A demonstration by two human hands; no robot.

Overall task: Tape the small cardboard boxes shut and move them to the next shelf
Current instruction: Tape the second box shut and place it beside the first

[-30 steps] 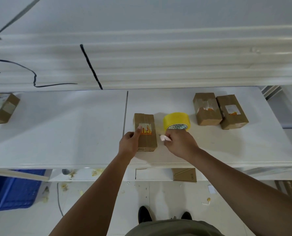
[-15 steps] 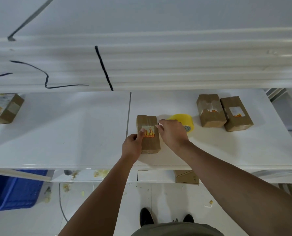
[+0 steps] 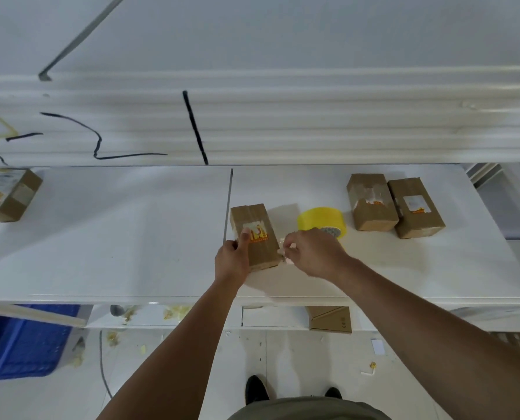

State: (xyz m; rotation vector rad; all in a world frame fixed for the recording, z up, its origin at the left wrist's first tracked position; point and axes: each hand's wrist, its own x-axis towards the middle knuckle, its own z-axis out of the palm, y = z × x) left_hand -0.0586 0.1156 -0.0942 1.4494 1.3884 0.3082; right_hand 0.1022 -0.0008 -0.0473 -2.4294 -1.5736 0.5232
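Note:
A small brown cardboard box with an orange label lies on the white shelf, just right of the seam between two shelf boards. My left hand grips its near left side, thumb pressed on the top. My right hand pinches a short strip of clear tape at the box's near right corner. A yellow tape roll lies behind my right hand. Two more brown boxes sit side by side at the right.
Another labelled box sits at the far left of the left shelf board. Above hangs a white shelf edge with black marks. Below are a blue crate, a flat cardboard piece and scraps on the floor.
My right hand carried the tape strip from beside the roll over the box, then drew back down to the box's near right corner. My left hand kept hold of the box.

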